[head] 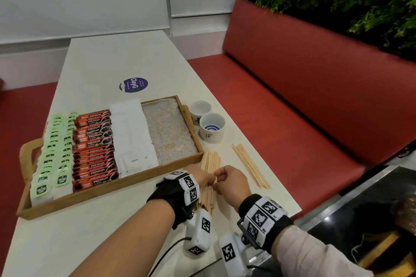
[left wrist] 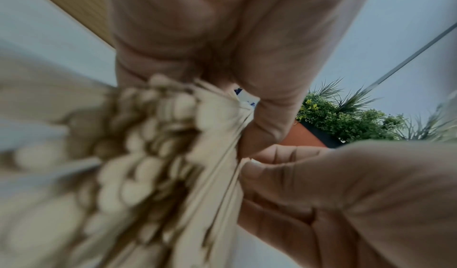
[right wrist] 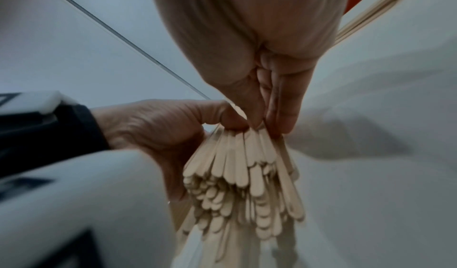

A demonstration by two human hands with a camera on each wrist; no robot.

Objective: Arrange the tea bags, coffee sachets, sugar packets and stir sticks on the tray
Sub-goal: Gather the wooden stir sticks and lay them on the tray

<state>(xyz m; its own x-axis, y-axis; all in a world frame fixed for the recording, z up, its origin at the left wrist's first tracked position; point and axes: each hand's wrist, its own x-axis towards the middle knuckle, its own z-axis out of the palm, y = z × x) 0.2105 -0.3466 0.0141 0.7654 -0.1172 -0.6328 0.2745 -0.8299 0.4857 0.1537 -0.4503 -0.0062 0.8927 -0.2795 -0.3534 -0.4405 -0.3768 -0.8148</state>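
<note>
A wooden tray [head: 108, 189] holds green-tagged tea bags [head: 53, 153], red-brown coffee sachets [head: 94, 148] and white sugar packets [head: 132, 137] in rows; its right part shows bare patterned liner [head: 171, 128]. Just off the tray's near right corner, my left hand [head: 202, 177] grips a thick bundle of wooden stir sticks [head: 208, 173] over the table. My right hand [head: 225, 179] pinches the sticks on the bundle's right side. The left wrist view has the rounded stick ends [left wrist: 153, 155] fanned out. From the right wrist, both hands meet on the bundle [right wrist: 242, 174].
A second, loose row of stir sticks [head: 249, 167] lies on the white table [head: 101, 238] to the right. Two small white cups [head: 211, 126] stand beside the tray's right handle. A purple round sticker [head: 134, 84] lies beyond the tray. A red bench [head: 292, 108] runs along the right.
</note>
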